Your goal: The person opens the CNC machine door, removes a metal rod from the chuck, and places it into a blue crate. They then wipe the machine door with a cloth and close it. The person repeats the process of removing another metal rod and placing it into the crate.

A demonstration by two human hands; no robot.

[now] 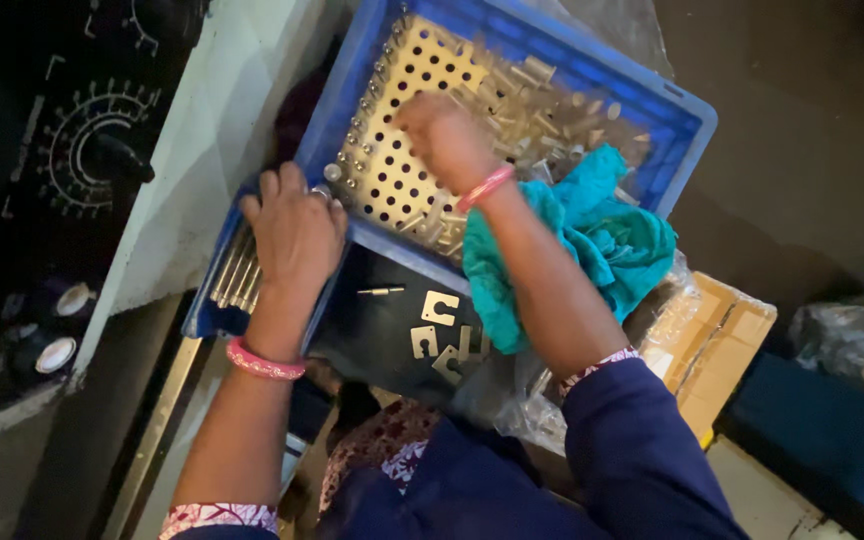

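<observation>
Right grip closed on brass pins

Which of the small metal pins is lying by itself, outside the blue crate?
The single pin on the dark surface below the blue crate, left of the flat metal plates; the others lie heaped inside the crate.

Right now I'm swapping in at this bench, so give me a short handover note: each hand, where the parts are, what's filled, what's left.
Left hand: resting on the blue crate rim at the perforated plate corner; whether it grips anything cannot be told.
Right hand: fingers curled over the plate among loose brass pins.
Done: pins stand in the plate's left edge rows.
Left: most holes are empty.
Nearby: teal cloth, flat metal brackets.
</observation>
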